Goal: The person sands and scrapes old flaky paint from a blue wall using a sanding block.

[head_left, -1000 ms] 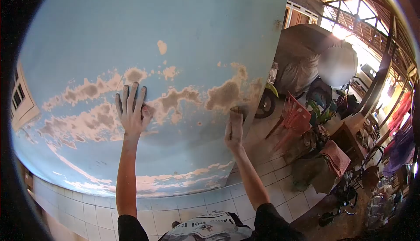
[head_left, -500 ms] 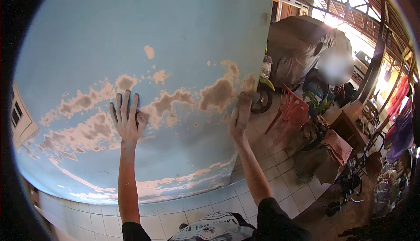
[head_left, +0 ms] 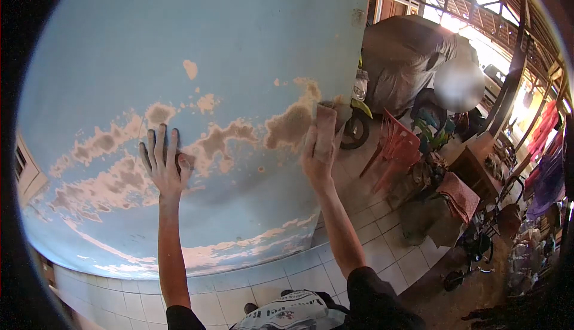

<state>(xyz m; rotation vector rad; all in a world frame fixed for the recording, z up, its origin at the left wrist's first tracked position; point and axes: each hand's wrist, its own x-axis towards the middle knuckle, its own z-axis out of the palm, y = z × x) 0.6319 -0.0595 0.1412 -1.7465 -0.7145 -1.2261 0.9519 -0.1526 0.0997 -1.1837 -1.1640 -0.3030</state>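
Note:
A pale blue wall [head_left: 251,49] with peeled, brownish patches [head_left: 291,128] fills most of the view. My left hand [head_left: 165,165] lies against it with dusty fingers spread, below a round bare patch. Beside its thumb is a small reddish-brown shape, which I cannot make out. Near the wall's right edge, my right hand [head_left: 318,161] grips a flat, rectangular brownish sanding block [head_left: 325,128] held against the wall. Its fingers lie along the block's left side; the other side of the grip is partly hidden.
Right of the wall corner are a red plastic chair [head_left: 396,144], a covered vehicle [head_left: 397,55], a motorcycle wheel [head_left: 356,129] and piled household items. A person with a blurred head [head_left: 459,86] is there. White floor tiles [head_left: 299,279] run below; a window frame [head_left: 33,174] is far left.
My right hand and the block have shifted slightly up and left in view, and the block shows more clearly. My left hand stays on the same part of the wall. The camera has turned slightly.

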